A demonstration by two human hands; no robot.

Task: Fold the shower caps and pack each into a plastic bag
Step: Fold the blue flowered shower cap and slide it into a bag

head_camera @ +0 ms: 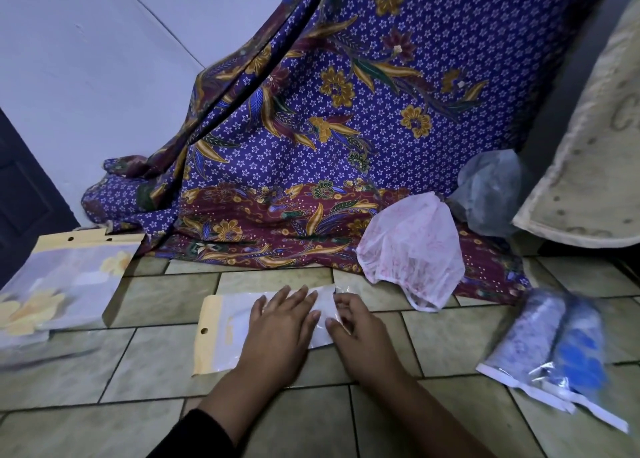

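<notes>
A clear plastic bag (pixel 225 333) with a yellow header strip lies flat on the tiled floor, with something white inside. My left hand (pixel 277 322) presses flat on its middle, fingers straight. My right hand (pixel 353 322) is at the bag's right end, its fingers curled on the plastic edge. A pink-printed white shower cap (pixel 412 249) lies loose behind, to the right. A grey-blue shower cap (pixel 491 190) sits further back. Two packed bags (pixel 554 346) with blue-patterned caps lie at the right.
A stack of packed bags with yellow flowers and yellow headers (pixel 65 281) lies at the left. A purple batik cloth (pixel 346 128) hangs down onto the floor behind. A beige mattress edge (pixel 588 145) leans at the right. A dark door (pixel 20 194) is at the far left.
</notes>
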